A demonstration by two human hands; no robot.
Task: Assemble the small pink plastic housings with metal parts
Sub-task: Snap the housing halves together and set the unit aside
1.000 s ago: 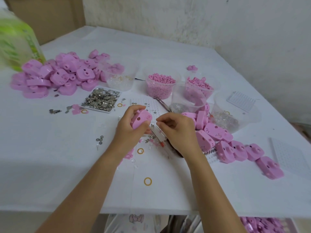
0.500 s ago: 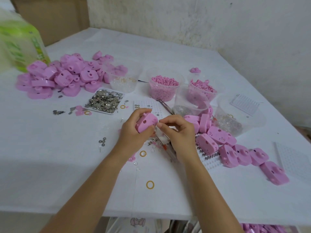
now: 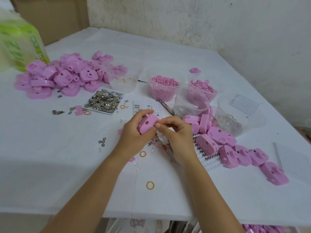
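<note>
My left hand (image 3: 134, 133) grips a pink plastic housing (image 3: 148, 123) above the middle of the white table (image 3: 50, 165). My right hand (image 3: 178, 137) has its thumb and forefinger pinched against the housing's right edge; what they pinch is too small to see. Under the right hand lies a thin tool with a red tip (image 3: 165, 147). A white tray of small metal parts (image 3: 105, 101) sits behind the hands on the left. A pile of pink housings (image 3: 64, 76) lies at the back left, and a row of housings (image 3: 235, 148) runs to the right.
Clear tubs hold pink pellets (image 3: 164, 88), pink pieces (image 3: 204, 89), clear bits (image 3: 123, 81) and metal bits (image 3: 188, 106). White perforated plates (image 3: 292, 158) lie at the right. A green bottle (image 3: 20, 41) stands far left. Yellow rings (image 3: 150, 185) and small metal discs (image 3: 102, 142) are scattered near the hands.
My right hand has moved up to the housing and now pinches at its right edge. The left hand has tilted the housing slightly.
</note>
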